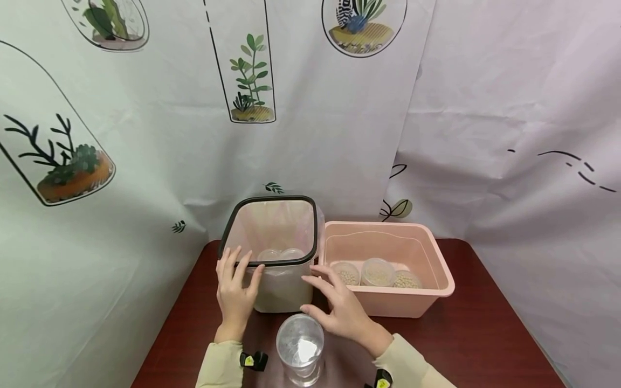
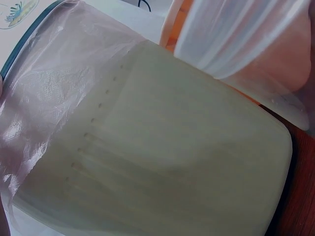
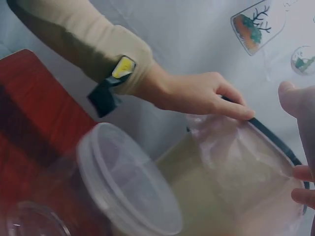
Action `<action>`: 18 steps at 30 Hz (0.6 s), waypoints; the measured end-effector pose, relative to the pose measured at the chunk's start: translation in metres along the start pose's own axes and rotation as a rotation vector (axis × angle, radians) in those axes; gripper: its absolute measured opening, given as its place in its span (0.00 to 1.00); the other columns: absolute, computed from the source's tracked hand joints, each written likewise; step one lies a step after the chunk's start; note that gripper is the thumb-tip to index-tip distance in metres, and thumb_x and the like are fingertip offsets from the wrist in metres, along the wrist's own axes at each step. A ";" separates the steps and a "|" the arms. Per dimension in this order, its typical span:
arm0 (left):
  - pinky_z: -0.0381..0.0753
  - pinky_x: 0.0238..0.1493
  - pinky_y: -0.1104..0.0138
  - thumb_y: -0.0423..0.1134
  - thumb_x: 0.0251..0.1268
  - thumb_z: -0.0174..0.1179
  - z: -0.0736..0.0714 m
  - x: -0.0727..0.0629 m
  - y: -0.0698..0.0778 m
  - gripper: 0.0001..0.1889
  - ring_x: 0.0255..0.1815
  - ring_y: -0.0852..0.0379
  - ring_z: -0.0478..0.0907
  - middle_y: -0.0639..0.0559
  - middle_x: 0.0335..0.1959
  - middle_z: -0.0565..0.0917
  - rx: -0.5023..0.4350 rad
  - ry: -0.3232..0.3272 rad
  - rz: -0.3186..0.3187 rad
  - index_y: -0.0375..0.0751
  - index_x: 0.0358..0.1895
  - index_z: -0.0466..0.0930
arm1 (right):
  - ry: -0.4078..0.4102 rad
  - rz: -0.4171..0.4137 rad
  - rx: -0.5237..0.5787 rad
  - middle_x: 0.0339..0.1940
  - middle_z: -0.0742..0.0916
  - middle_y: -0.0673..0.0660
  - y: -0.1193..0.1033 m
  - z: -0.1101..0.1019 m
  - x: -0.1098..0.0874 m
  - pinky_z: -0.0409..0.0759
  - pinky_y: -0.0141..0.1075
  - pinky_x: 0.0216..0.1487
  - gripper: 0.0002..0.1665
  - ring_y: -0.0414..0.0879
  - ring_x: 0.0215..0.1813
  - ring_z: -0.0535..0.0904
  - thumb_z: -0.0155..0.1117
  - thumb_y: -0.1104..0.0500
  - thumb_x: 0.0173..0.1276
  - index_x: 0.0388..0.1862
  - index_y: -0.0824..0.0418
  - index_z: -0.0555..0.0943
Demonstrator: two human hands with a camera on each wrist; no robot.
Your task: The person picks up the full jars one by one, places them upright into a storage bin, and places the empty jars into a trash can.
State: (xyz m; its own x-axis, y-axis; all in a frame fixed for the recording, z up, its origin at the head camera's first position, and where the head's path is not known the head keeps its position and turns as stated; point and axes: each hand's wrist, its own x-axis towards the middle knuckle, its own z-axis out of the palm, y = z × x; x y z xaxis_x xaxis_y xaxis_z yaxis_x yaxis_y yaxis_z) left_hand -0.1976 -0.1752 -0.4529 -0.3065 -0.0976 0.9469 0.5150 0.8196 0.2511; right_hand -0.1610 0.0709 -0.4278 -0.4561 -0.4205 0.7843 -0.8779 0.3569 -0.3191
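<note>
A pale trash bin [image 1: 283, 288] with a black rim stands at the table's back, lined with a thin translucent bag [image 3: 241, 162] folded over its rim. My left hand [image 1: 235, 302] rests at the front left of the rim, fingers extended over the edge and thumb near its outer side. At the front right corner, my right hand [image 1: 346, 315] has its fingers spread; in the right wrist view its fingertips [image 3: 303, 196] overlap the bag near the rim. Between my forearms stands a clear plastic cup [image 1: 301, 342], untouched. Round clear containers [image 1: 291, 254] show inside the bin.
Right of the bin is a pink plastic tub [image 1: 388, 307]. It holds several clear round containers [image 1: 378, 273] with small pale grains or beads. A patterned white cloth [image 1: 339, 140] hangs behind the dark red table [image 1: 485, 323].
</note>
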 end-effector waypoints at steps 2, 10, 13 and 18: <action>0.59 0.57 0.37 0.53 0.62 0.59 0.000 0.000 0.000 0.22 0.58 0.33 0.68 0.38 0.53 0.77 -0.002 0.001 0.001 0.36 0.46 0.82 | -0.001 -0.009 0.004 0.59 0.73 0.64 -0.002 0.002 -0.007 0.74 0.44 0.52 0.29 0.53 0.58 0.72 0.62 0.46 0.64 0.58 0.59 0.74; 0.57 0.59 0.39 0.53 0.62 0.59 -0.001 -0.001 0.000 0.22 0.57 0.32 0.68 0.38 0.53 0.77 -0.005 -0.006 -0.008 0.35 0.46 0.82 | -0.027 -0.008 0.018 0.61 0.71 0.61 -0.010 0.009 -0.035 0.76 0.40 0.48 0.29 0.54 0.57 0.74 0.63 0.47 0.63 0.59 0.60 0.74; 0.57 0.60 0.39 0.53 0.62 0.59 -0.001 -0.001 -0.001 0.22 0.57 0.32 0.68 0.38 0.53 0.77 -0.009 -0.008 -0.009 0.36 0.46 0.82 | -0.036 -0.002 0.023 0.61 0.70 0.62 -0.013 0.012 -0.044 0.76 0.36 0.49 0.29 0.51 0.56 0.75 0.62 0.47 0.63 0.59 0.59 0.74; 0.57 0.59 0.39 0.53 0.62 0.59 0.000 -0.001 -0.001 0.22 0.58 0.33 0.68 0.38 0.53 0.77 -0.011 -0.007 -0.009 0.36 0.47 0.82 | -0.061 -0.007 0.029 0.62 0.69 0.64 -0.013 0.020 -0.061 0.75 0.36 0.50 0.29 0.50 0.55 0.75 0.63 0.47 0.63 0.60 0.59 0.73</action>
State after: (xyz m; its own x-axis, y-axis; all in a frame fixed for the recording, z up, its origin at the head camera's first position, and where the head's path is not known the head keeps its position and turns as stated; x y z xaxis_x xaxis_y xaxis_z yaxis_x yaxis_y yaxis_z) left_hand -0.1976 -0.1757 -0.4542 -0.3166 -0.1008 0.9432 0.5214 0.8122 0.2618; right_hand -0.1243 0.0753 -0.4819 -0.4570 -0.4736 0.7529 -0.8847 0.3299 -0.3295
